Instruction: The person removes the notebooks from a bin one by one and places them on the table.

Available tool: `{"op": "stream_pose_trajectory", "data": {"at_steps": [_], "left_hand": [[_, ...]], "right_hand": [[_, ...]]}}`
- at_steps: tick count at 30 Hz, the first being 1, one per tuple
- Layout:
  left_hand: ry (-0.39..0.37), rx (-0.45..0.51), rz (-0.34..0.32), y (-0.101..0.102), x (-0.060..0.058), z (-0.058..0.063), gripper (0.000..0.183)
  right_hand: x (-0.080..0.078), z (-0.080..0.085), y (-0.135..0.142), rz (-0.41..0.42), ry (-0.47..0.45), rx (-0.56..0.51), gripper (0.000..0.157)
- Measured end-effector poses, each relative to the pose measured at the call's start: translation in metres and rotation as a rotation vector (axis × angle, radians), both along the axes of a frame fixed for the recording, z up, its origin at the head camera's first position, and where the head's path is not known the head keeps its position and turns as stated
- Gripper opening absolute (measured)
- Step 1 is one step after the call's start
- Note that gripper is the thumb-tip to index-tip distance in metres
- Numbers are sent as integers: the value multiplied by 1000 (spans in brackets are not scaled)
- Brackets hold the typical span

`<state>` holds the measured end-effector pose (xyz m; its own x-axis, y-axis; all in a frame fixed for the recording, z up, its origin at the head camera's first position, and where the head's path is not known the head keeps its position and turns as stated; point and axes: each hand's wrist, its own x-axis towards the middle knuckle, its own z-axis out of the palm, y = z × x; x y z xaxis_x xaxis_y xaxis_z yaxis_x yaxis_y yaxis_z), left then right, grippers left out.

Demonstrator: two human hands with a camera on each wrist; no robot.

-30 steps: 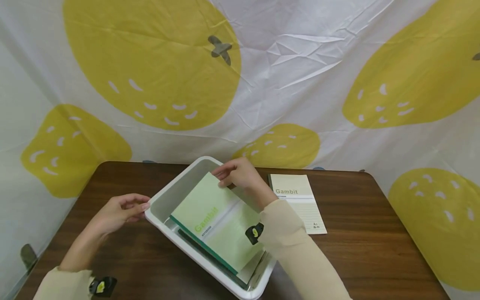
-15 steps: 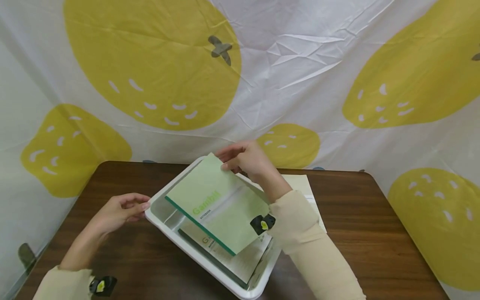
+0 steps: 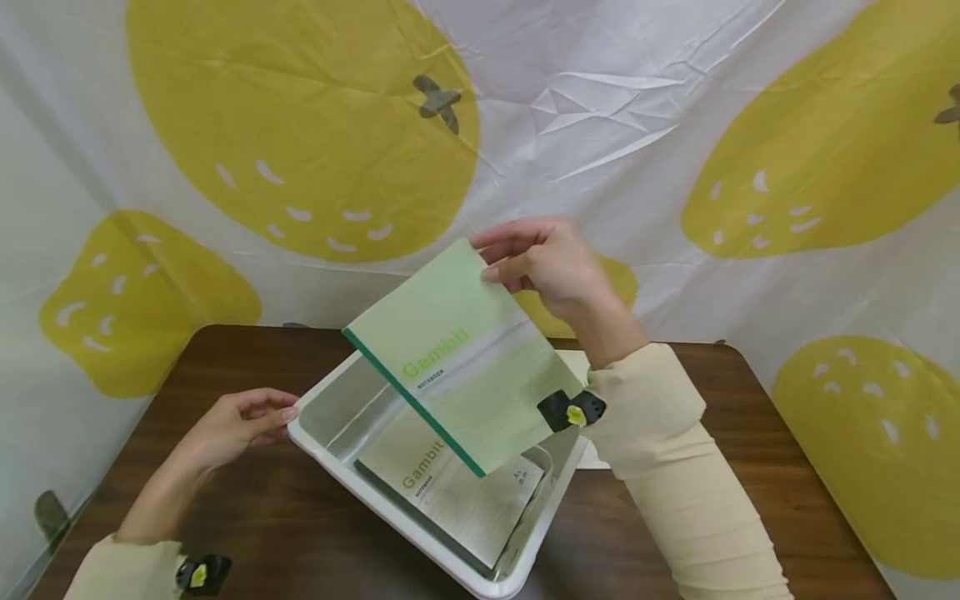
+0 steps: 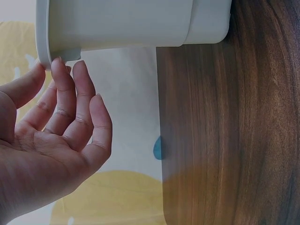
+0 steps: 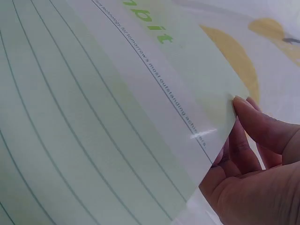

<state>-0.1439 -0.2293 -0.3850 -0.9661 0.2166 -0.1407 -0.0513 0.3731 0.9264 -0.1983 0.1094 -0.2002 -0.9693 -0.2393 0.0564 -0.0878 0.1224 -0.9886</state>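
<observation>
Here, head view: the right hand [image 3: 558,267] pinches the green notebook [image 3: 457,358], below-left of its fingers, over the tub [image 3: 330,412]. Left wrist: the left hand's [image 4: 56,145] fingers pinch the tub's rim [image 4: 42,33] above them. Right wrist: fingers clamp the green notebook's edge.

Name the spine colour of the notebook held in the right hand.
Green spine, clearest in the head view.

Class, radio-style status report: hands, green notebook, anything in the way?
Left hand pinches bin by rim. Right hand holds green notebook above bin. Nothing visibly blocking.
</observation>
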Motion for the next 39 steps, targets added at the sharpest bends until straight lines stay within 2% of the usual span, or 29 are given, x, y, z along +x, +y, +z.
{"op": "stream_pose_trajectory", "data": {"at_steps": [6, 12, 17, 23, 27, 31, 35, 39], "left_hand": [[-4, 4, 5, -1, 1, -1, 45], [-19, 5, 15, -1, 3, -2, 46], [-29, 9, 14, -1, 3, -3, 46], [-36, 17, 13, 0, 2, -3, 47], [-37, 23, 12, 0, 2, -3, 46], [-36, 28, 8, 1, 2, -2, 46], [-36, 34, 12, 1, 2, -2, 45], [-28, 24, 11, 1, 1, -2, 45]], "right_hand": [[-1, 20, 28, -48, 9, -124, 33], [-1, 35, 61, -145, 26, -108, 30], [-4, 37, 97, -213, 25, -119, 30], [-7, 28, 151, -271, -5, -144, 28], [-7, 16, 187, -345, -63, -156, 27], [-7, -6, 217, -405, -134, -154, 31], [-8, -43, 235, -440, -189, -92, 38], [-8, -89, 243, -455, -234, -90, 39]]}}
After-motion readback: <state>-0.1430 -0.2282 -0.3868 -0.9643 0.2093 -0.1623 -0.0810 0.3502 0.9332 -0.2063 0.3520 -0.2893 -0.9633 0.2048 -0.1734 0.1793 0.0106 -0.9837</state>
